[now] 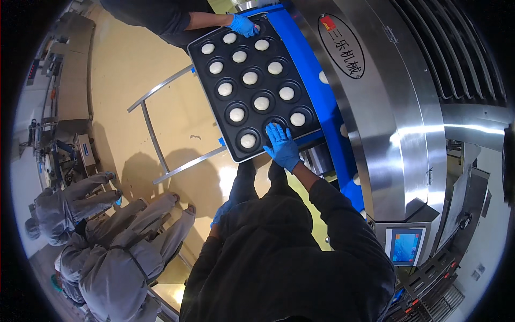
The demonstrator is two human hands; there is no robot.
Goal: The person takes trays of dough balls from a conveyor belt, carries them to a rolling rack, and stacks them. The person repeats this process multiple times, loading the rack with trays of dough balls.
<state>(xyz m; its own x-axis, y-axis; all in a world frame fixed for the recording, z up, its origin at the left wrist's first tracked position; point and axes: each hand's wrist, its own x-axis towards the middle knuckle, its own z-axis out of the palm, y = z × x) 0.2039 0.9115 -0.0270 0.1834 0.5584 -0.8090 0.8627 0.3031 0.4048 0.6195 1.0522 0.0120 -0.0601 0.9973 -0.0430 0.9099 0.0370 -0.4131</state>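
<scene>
A black baking tray [221, 119] with several round cups lies in front of me, most cups holding a pale, flattened dough ball [261, 103]. At the tray's near right part, my blue-gloved right hand [283, 147] lies palm down with fingers spread. Its fingertips cover much of one cup, so the contents there are largely hidden. My left hand [220, 212], also blue-gloved, hangs low by my left leg, its fingers too obscured to make out. At the tray's far end, another person's gloved hand [244, 26] reaches onto a cup.
A blue conveyor belt [335, 137] carrying dough balls runs along the tray's right side, beneath a large steel machine [386, 112] with a touchscreen [405, 247]. A metal frame [155, 134] extends left from the tray. Several people in grey clothing [120, 268] are at the lower left.
</scene>
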